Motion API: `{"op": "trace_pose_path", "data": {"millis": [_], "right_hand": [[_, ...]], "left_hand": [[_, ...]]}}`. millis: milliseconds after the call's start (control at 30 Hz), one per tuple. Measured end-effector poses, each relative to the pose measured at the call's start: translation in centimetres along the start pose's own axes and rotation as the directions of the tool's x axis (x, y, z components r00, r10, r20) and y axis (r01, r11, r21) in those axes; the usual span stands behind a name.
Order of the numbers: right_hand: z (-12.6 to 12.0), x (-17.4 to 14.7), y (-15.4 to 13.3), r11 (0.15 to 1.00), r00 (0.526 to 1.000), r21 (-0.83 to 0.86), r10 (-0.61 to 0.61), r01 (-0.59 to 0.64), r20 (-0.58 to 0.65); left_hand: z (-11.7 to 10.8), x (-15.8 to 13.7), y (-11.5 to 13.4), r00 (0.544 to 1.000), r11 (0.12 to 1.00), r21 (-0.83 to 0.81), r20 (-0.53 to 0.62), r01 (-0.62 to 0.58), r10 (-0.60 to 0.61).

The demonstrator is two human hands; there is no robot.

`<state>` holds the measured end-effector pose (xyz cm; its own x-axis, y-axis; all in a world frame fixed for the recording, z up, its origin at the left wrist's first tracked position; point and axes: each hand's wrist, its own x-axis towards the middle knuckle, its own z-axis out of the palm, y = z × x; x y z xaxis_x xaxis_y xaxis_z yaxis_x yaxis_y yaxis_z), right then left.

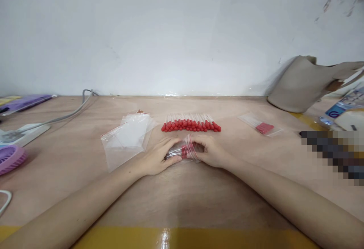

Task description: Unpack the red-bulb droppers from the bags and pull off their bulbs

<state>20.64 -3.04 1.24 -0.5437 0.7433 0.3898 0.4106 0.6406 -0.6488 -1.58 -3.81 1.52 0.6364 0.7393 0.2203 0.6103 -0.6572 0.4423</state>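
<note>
Between my two hands, low over the table, is a clear zip bag [174,152] with a red seal line and something red inside. My left hand [159,155] is closed on its left part, thumb below and fingers above. On the right, my right hand [212,151] pinches the bag near the seal line. Just beyond my hands lies a row of red-tipped white sticks [190,125], tips toward me. Flat clear zip bags [125,136] overlap to the left. Off to the right, another zip bag [251,120] has red-tipped sticks in it.
A taupe bag [297,86] leans by the wall at the back right, near a blue-and-white packet [345,101]. A power strip [35,132] with a grey cable [68,113] and a purple fan [13,158] stand at the left. Yellow tape [182,238] runs along the front edge.
</note>
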Motion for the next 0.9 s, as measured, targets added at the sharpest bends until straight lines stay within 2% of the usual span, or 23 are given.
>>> {"op": "trace_pose_path", "data": {"millis": [133,300,400,467,533,633,733,900], "right_hand": [[-0.4,0.1,0.2,0.999,0.999,-0.023,-0.029,0.030,0.026],[-1.2,0.0,0.8,0.998,0.999,0.048,-0.038,0.038,0.004],[-1.7,-0.1,1.3,0.994,0.999,0.105,0.015,-0.019,0.032],[-2.1,-0.2,1.7,0.979,0.994,0.175,0.094,-0.101,0.047],[-2.5,-0.3,1.9,0.920,0.971,0.311,0.218,-0.239,0.102],[-3.1,-0.4,2.1,0.743,0.900,0.510,0.376,-0.435,0.220],[-3.1,-0.5,1.9,0.627,0.865,0.604,0.430,-0.492,0.258],[-3.1,-0.2,1.6,0.509,0.823,0.678,0.502,-0.530,0.266]], "left_hand": [[-0.1,0.0,0.1,1.000,1.000,0.005,0.019,0.024,-0.024],[-0.2,-0.1,0.3,0.998,0.998,0.026,0.034,0.055,-0.056],[-0.3,-0.2,0.3,0.997,0.998,0.031,0.038,0.062,-0.063],[-0.3,-0.2,0.3,0.997,0.997,0.029,0.038,0.066,-0.067],[-0.2,-0.2,0.2,0.997,0.997,0.024,0.034,0.067,-0.067],[-0.2,-0.2,0.1,0.998,0.998,0.024,0.029,0.056,-0.057],[-0.2,-0.1,0.1,0.999,0.998,0.029,0.023,0.047,-0.048],[-0.3,-0.2,0.2,0.998,0.998,0.023,0.023,0.056,-0.056]]}}
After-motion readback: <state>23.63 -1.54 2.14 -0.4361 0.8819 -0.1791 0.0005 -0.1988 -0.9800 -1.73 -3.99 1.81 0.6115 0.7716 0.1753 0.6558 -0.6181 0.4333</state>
